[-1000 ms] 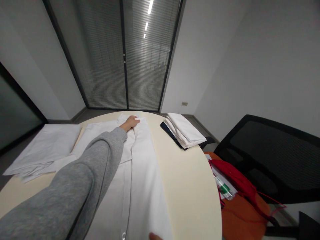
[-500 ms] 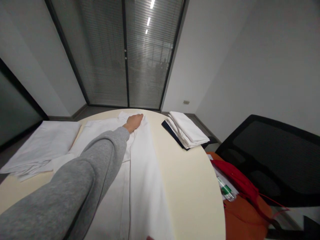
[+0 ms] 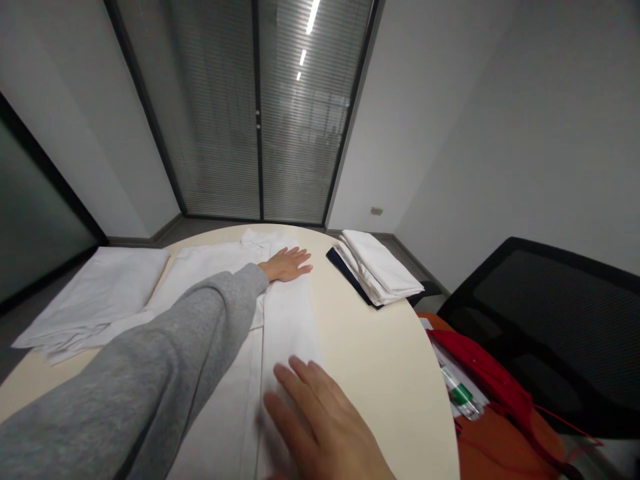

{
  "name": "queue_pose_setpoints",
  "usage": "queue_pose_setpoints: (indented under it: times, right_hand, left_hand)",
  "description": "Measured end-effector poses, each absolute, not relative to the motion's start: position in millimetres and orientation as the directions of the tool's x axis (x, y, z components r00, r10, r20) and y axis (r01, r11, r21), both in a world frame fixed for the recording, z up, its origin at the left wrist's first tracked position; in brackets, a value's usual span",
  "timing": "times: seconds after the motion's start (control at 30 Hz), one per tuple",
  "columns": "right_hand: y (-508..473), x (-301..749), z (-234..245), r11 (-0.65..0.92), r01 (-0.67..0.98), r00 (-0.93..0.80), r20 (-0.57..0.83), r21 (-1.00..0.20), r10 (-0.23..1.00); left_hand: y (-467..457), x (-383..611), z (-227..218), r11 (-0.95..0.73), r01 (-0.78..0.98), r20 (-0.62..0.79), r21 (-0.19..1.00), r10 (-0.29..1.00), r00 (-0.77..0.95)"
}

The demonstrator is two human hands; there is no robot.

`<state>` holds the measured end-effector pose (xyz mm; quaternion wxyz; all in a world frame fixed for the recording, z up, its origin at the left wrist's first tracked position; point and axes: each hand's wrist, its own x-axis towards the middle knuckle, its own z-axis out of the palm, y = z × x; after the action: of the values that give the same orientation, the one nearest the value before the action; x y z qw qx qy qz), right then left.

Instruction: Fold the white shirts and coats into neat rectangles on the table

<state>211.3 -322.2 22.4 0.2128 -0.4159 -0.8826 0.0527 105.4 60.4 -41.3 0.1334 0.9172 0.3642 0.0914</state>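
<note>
A white button shirt lies spread lengthwise on the round cream table, its right side folded over toward the middle. My left hand, in a grey sleeve, reaches across and lies flat with fingers spread on the shirt's far shoulder near the collar. My right hand rests flat, fingers stretched out, on the folded right side close to me. Neither hand holds anything.
A stack of folded white cloth on a dark blue piece sits at the table's far right edge. Another white cloth lies at the left. A black mesh chair and an orange seat with a red bag stand to the right.
My left hand slid rightward along the shirt's far end and opened flat. My right hand came up from the bottom edge onto the folded shirt.
</note>
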Motion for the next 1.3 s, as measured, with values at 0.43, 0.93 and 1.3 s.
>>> queue_pose_setpoints:
  times: [0.43,0.93,1.3]
  right_hand:
    - [-289,198,-18,0.588,0.763,-0.598,0.055,-0.269,0.8]
    - [-287,194,-11,0.532,0.775,-0.581,-0.054,-0.342,0.812]
    - [-314,184,-5,0.579,0.759,-0.609,-0.007,-0.297,0.794]
  left_hand:
    - [94,122,-46,-0.647,0.716,0.003,0.261,0.742,0.67]
    - [62,105,12,-0.722,0.673,0.108,0.159,0.69,0.715]
    - [-79,45,-31,-0.657,0.708,0.002,0.257,0.733,0.68]
